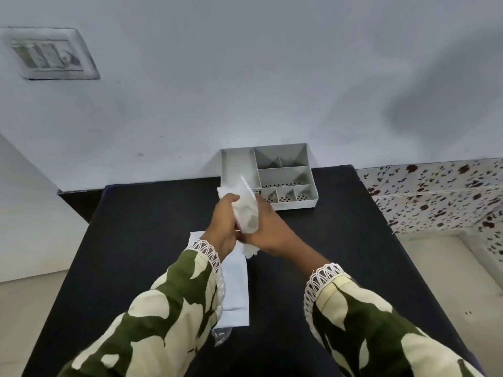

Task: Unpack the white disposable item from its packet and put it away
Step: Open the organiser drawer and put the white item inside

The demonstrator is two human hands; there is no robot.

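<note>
Both hands meet above the middle of the black table [141, 229]. Between them is a translucent packet [247, 208] holding a white disposable item, whose white edge [223, 191] sticks out past my left fingers and whose lower end [250, 251] shows below my palms. My left hand [223, 221] grips the packet's left side. My right hand [269, 227] grips its right side. A flat white paper packet [235, 289] lies on the table under my left wrist. What the item is cannot be told.
A grey organiser tray [310, 191] with several compartments stands at the table's far edge against the wall. A small clear plastic scrap [221, 336] lies near my left sleeve. A flower-patterned surface [441, 191] is at right, a switch plate [51, 54] on the wall.
</note>
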